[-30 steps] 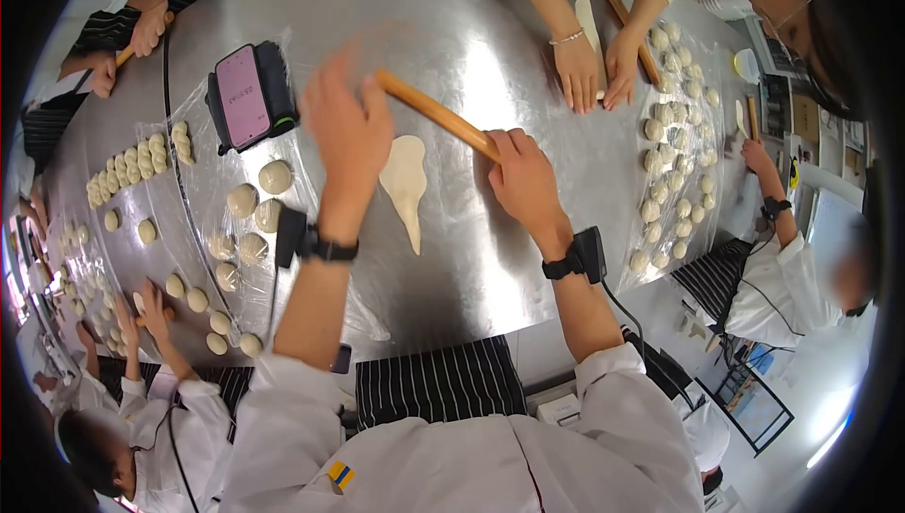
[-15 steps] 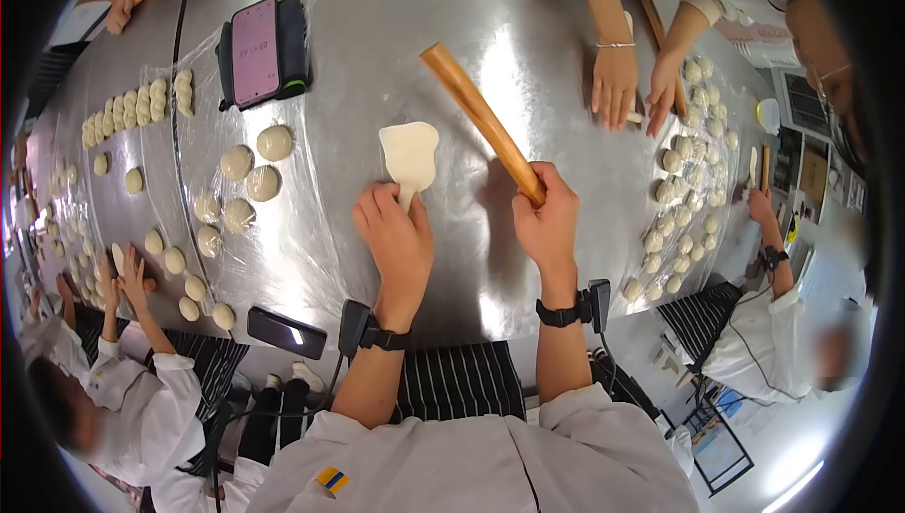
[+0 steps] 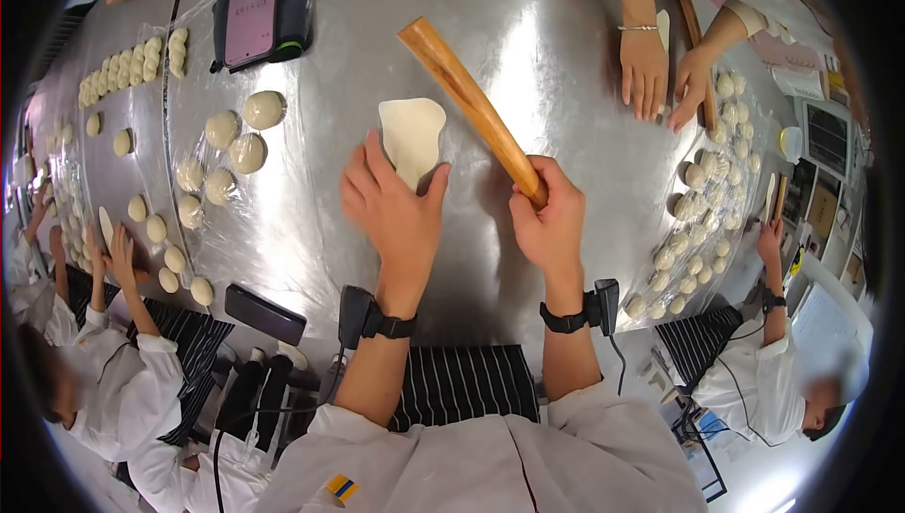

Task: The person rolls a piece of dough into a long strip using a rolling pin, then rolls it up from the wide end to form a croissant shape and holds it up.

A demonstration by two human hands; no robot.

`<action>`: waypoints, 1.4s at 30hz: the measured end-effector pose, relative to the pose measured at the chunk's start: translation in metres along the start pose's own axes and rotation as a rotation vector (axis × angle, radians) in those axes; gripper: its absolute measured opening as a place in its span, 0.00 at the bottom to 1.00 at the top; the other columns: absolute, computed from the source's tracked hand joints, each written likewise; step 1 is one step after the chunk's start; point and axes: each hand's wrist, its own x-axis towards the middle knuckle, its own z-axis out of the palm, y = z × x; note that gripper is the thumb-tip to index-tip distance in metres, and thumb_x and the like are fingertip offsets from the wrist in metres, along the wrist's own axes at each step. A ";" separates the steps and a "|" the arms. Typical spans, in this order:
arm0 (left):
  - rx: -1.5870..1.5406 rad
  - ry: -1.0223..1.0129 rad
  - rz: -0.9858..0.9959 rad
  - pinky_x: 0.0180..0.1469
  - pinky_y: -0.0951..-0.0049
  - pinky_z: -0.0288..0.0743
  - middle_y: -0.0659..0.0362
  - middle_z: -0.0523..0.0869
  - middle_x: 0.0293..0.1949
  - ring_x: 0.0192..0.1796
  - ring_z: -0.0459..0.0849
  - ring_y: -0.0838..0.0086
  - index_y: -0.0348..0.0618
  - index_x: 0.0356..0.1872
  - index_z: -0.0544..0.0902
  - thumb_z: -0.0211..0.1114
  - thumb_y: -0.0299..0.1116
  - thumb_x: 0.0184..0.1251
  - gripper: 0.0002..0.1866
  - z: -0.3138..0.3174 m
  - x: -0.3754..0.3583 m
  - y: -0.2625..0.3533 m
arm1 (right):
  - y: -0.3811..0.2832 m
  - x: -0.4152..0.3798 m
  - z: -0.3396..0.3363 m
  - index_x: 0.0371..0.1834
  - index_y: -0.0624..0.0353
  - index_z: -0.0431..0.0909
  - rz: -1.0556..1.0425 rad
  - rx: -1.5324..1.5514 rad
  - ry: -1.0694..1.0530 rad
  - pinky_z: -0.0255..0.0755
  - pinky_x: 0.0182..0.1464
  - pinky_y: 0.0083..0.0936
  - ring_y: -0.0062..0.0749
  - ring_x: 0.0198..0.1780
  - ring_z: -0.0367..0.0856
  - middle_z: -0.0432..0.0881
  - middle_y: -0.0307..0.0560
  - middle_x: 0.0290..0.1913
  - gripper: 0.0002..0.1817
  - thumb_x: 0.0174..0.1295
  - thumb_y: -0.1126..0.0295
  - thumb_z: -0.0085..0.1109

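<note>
A flat piece of rolled dough (image 3: 412, 134) lies on the steel table in front of me, wide at its far end. My left hand (image 3: 391, 206) is over its near end, thumb and fingers apart on either side of it; the palm hides the dough's tail. In my right hand (image 3: 550, 216) is a wooden rolling pin (image 3: 468, 107), gripped at its near end. The pin slants up to the left, with its far end beyond the dough's right side. Left of my left hand, several round dough balls (image 3: 247, 153) rest under plastic film.
A phone (image 3: 253, 11) lies on a dark case at the back left, and another phone (image 3: 265, 315) at the near edge. Twisted dough pieces (image 3: 121, 70) line the left. A co-worker's hands (image 3: 646, 74) work at the back right, near many dough balls (image 3: 702, 192).
My left hand has gone from pinching the dough's narrow end to spread fingers around it. My right hand keeps hold of the rolling pin. The whole view has shifted slightly.
</note>
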 end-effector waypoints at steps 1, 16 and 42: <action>-0.023 0.002 0.027 0.71 0.42 0.64 0.43 0.74 0.70 0.71 0.69 0.43 0.38 0.79 0.70 0.85 0.47 0.61 0.49 0.002 0.004 0.002 | 0.004 -0.003 0.001 0.54 0.66 0.84 -0.010 0.005 -0.001 0.81 0.37 0.28 0.31 0.32 0.87 0.89 0.48 0.35 0.17 0.61 0.81 0.60; -0.086 0.062 0.105 0.70 0.39 0.64 0.46 0.74 0.71 0.68 0.69 0.44 0.37 0.80 0.72 0.83 0.52 0.63 0.49 0.014 -0.006 -0.013 | 0.033 -0.024 0.004 0.54 0.65 0.85 0.030 0.030 0.035 0.81 0.39 0.26 0.30 0.34 0.88 0.89 0.47 0.35 0.17 0.62 0.81 0.60; -0.181 0.073 -0.007 0.65 0.49 0.70 0.45 0.79 0.60 0.61 0.75 0.49 0.32 0.74 0.78 0.81 0.35 0.68 0.36 0.008 -0.026 -0.014 | 0.020 -0.015 0.034 0.62 0.60 0.86 -0.291 -0.163 0.109 0.84 0.40 0.33 0.44 0.37 0.91 0.91 0.52 0.46 0.20 0.67 0.79 0.69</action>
